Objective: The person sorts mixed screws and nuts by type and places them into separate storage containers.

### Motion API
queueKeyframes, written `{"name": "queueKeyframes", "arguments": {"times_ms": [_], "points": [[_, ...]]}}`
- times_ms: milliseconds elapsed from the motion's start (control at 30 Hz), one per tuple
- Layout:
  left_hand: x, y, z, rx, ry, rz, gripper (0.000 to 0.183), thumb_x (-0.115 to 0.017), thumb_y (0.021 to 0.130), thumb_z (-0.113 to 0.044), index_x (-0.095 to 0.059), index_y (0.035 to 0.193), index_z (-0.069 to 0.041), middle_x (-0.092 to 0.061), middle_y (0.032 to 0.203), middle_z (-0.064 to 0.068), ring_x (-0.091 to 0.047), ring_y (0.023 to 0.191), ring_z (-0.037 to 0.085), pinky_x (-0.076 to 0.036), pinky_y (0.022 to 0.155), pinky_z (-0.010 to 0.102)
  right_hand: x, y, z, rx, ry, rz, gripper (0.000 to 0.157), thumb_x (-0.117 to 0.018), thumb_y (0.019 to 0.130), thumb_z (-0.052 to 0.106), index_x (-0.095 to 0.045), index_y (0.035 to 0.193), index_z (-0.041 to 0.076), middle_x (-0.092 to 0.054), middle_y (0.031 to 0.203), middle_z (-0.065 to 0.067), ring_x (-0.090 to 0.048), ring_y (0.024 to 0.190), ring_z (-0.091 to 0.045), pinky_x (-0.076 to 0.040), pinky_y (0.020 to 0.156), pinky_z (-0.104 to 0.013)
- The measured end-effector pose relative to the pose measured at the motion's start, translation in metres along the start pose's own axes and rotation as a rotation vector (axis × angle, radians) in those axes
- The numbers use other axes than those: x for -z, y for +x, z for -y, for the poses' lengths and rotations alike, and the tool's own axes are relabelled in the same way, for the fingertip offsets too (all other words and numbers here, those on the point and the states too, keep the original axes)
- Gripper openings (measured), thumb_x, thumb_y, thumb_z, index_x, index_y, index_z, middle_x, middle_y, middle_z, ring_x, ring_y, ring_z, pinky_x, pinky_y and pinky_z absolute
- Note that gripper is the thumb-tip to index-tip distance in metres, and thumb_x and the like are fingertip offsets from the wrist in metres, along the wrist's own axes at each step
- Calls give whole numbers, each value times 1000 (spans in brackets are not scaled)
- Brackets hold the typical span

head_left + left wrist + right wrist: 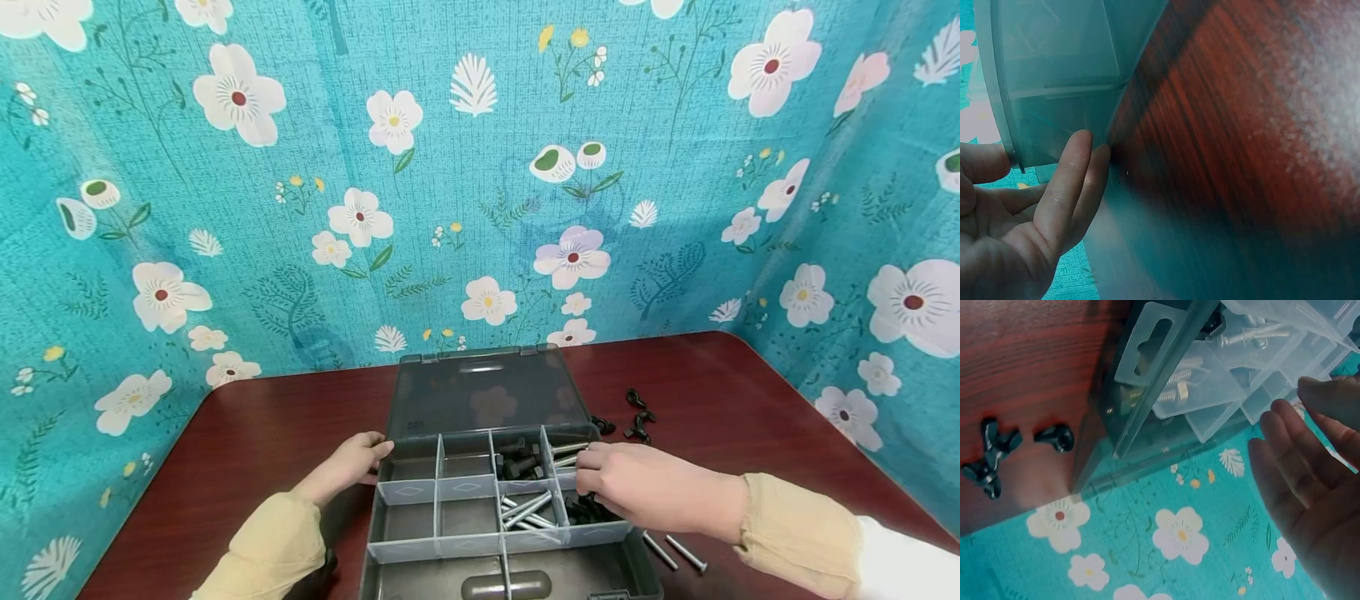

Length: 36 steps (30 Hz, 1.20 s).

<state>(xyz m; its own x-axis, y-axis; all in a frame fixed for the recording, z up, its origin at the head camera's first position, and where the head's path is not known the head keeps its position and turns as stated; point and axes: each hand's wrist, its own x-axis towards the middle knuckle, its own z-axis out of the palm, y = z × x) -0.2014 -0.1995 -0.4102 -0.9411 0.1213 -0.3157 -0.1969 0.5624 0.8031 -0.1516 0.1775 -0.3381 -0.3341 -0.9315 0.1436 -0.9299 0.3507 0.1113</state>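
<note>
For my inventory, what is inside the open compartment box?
Silver screws and black parts are visible. The right hand partly covers two right compartments; contents beneath it cannot be seen.

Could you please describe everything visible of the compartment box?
The compartment box is dark, translucent, plastic-looking, flat on the table, its lid open behind. Pale dividers form eight compartments and wider front ones; some hold silver bolts and black parts. The left hand touches its left edge; the right hand is over its right side.

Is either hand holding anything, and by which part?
Nothing clearly gripped: left hand touches the translucent grey plastic box at its far left corner; right hand looks empty.
</note>
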Motion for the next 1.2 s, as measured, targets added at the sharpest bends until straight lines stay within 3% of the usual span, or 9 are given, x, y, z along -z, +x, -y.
{"name": "queueKeyframes", "arguments": {"times_ms": [200, 333, 467, 633, 1200], "points": [[0, 0, 0, 0, -4, -2, 44, -40, 97, -9, -31, 128, 21, -46, 119, 33, -48, 107, 44, -54, 75, 44, 1, -11, -3, -62, -18, -57, 22, -71, 72, 3, -60, 83, 17, -53, 80, 8, -50, 72, -5, -44, 59, -14], [0, -1, 0, -1, -6, -2, 44, -40, 97, -9, -32, 127, 21, -47, 118, 32, -50, 105, 42, -54, 75, 44, 1, -21, -5, -161, -6, -60, 22, -70, 70, 2, -57, 78, 18, -47, 73, 10, -45, 67, -3, -40, 52, -13], [0, -1, 0, -5, 0, -8, 44, -41, 97, -10, -33, 127, 21, -49, 116, 31, -51, 104, 40, -54, 74, 43, 2, -30, -6, -304, 99, -23, 22, -70, 74, 5, -56, 76, 21, -43, 72, 14, -41, 64, 1, -37, 49, -14], [0, 0, 1, -10, 0, -10, 44, -41, 97, -10, -32, 127, 21, -49, 117, 30, -51, 102, 39, -54, 74, 44, 1, -39, -7, -450, 228, 18, 16, -70, 77, 10, -60, 82, 22, -50, 79, 15, -51, 70, 1, -47, 54, -19], [-1, 1, 2, -8, -22, -8, 45, -40, 97, -9, -31, 127, 22, -47, 117, 32, -51, 103, 41, -54, 75, 45, -32, -64, -5, -761, 590, 119, 7, -68, 79, 12, -61, 81, 11, -52, 69, 9, -44, 59, 0, -41, 48, -22]]}}
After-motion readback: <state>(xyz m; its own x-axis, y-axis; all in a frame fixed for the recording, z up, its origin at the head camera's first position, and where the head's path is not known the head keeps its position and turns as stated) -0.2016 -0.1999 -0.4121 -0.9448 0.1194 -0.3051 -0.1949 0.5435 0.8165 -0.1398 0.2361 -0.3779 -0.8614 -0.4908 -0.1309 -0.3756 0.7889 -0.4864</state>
